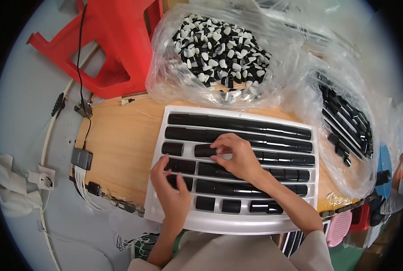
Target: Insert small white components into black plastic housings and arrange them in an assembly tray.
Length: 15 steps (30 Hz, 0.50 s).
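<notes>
A white tray (165, 212) with long grooves lies in front of me, holding rows of glossy black cylindrical tubes (237, 122). In the third row from the back, my right hand (238, 158) closes its thumb and fingers on the right end of a short black cylinder (203, 150). Another short black cylinder (172, 148) lies to its left, with a gap between them. My left hand (173, 194) is over the tray's left side, thumb and fingers apart, partly covering black pieces there. Separate short pieces (231, 206) sit in the front row.
Behind the tray, a clear plastic bag (165, 72) holds many small black and white pieces (224, 49). A second bag with black tubes (346, 117) stands at the right. A red plastic stool (120, 49) is at the back left; a cabled box (82, 158) sits at the table's left edge.
</notes>
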### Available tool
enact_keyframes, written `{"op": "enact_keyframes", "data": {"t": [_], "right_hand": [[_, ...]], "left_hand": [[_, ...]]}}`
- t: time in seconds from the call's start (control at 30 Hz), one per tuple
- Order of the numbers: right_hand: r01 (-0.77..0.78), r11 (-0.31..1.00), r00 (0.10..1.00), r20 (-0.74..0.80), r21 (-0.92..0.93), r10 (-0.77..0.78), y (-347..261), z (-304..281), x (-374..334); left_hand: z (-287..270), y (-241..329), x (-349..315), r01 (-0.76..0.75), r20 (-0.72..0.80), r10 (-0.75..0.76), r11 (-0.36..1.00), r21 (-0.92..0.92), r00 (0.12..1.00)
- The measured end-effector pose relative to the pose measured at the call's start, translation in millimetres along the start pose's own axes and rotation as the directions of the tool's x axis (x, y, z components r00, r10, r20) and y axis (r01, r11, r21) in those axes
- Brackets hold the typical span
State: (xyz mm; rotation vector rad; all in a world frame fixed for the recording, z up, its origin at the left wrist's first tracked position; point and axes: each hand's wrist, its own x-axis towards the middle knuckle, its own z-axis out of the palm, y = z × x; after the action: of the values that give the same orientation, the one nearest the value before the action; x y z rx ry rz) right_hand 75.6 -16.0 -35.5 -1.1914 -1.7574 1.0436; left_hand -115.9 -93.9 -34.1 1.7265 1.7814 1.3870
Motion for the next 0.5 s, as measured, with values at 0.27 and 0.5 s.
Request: {"op": "enact_keyframes", "data": {"t": [0.27,0.5], "right_hand": [[-0.055,0.997,0.998,0.030,-0.048,0.057,0.3,28.2,20.3],[0.086,0.993,0.996,0.029,-0.079,-0.084,-0.1,2.1,43.1]], "left_hand": [[-30.5,0.2,-39.1,0.164,0.329,-0.185,0.982,0.093,0.926],[-32.2,7.1,-47.0,0.050,0.473,-0.122,0.985,0.164,0.873]]}}
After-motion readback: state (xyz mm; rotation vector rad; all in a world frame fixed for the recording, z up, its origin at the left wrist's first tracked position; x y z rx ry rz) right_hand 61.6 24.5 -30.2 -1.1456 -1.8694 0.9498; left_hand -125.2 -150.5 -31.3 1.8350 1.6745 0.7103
